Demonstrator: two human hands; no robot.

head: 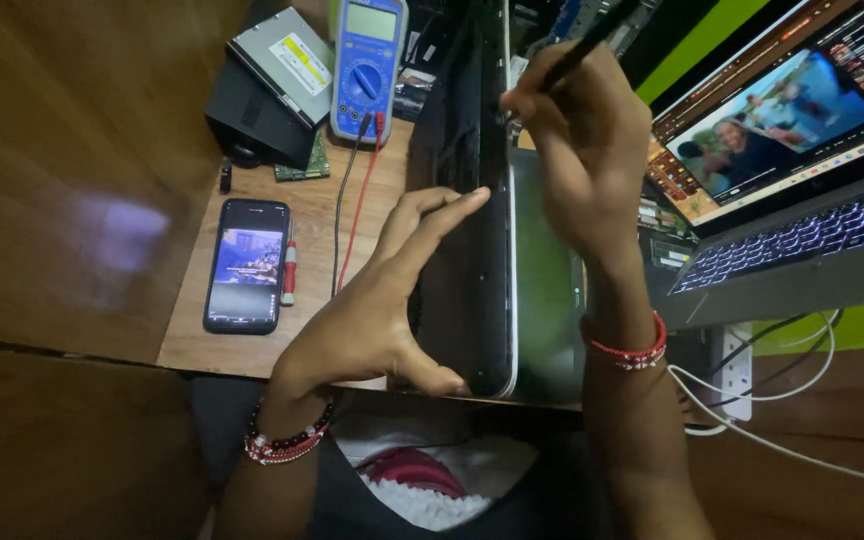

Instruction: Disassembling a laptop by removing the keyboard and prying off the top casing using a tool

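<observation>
Left hand (377, 310) spreads against the upright black, silver-rimmed laptop lid (467, 230); right hand (582, 150) pinches a thin black tool (592, 35) at its edge.

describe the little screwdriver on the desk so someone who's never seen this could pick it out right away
Start at the wooden desk and find the smartphone lying face up with its screen lit, left of the left hand. The small screwdriver lies along the phone's right edge, between it and the multimeter leads. Its red and white handle and short stubby shape set it apart from the thin red and black wires.
</observation>
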